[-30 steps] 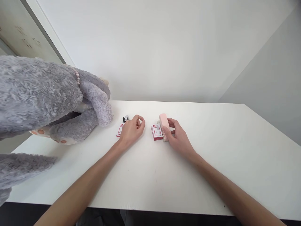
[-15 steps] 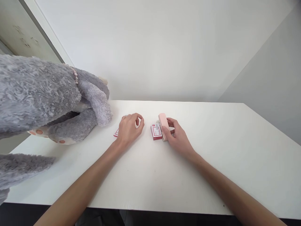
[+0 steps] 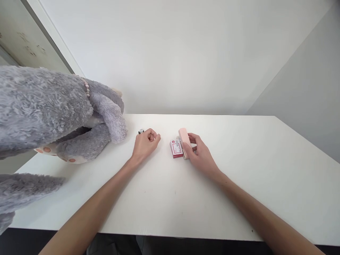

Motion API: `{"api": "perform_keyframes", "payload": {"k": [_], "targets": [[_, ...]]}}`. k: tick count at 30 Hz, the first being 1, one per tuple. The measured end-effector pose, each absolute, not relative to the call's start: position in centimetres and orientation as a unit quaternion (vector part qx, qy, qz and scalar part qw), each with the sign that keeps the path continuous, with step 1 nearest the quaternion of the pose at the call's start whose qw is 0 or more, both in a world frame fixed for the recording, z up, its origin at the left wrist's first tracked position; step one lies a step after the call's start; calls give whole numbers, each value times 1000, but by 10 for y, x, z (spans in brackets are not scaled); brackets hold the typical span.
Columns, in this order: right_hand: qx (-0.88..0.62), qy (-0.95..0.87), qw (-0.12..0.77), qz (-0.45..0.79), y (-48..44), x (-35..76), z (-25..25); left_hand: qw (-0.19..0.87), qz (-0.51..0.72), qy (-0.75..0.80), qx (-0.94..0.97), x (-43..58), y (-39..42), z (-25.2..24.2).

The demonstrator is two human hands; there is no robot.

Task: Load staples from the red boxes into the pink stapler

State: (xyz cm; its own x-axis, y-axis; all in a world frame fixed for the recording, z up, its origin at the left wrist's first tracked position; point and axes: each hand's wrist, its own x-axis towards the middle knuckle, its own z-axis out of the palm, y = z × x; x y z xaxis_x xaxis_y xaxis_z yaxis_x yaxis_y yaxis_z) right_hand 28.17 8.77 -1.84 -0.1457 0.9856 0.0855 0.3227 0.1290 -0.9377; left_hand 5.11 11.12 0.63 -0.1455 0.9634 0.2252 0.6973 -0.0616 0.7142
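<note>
My right hand (image 3: 200,152) is closed round a pink stapler (image 3: 183,137), thumb on the near side and fingers behind it. Right against the stapler's left side sits a small stack of red-and-white staple boxes (image 3: 176,149), a small grey piece lying on top. To the left, my left hand (image 3: 145,143) is curled low over the table with its fingers drawn in. What lies inside or under it is hidden. A small black-and-white object (image 3: 141,131) shows just behind its knuckles.
A large grey plush toy (image 3: 45,106) with a beaded string leans over the table's left side. The white table (image 3: 212,212) meets a white wall (image 3: 170,56) at the back. A grey surface (image 3: 313,81) rises at the right.
The fingers of my left hand have curled in from a loop, and the hand has turned slightly. The red-edged piece beside it is out of sight; the black-and-white object shows more. My right hand stays put.
</note>
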Motion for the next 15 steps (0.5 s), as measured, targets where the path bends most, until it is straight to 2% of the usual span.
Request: {"api": "perform_keyframes", "payload": {"k": [4,6,9,12,15], "targets": [[-512,-634,405,414,88,282,-19,305,388,565,661,59,104,12],[-514,-633,405,413,88,282,-20,308,406,551,660,61,102,12],[-516,-634,403,412,89,282,-20,189,392,599,672,60,102,10],[-517,-635,400,411,89,282,-19,47,299,638,708,55,103,6],[-517,-636,401,410,88,282,-19,12,231,651,722,53,105,1]]}}
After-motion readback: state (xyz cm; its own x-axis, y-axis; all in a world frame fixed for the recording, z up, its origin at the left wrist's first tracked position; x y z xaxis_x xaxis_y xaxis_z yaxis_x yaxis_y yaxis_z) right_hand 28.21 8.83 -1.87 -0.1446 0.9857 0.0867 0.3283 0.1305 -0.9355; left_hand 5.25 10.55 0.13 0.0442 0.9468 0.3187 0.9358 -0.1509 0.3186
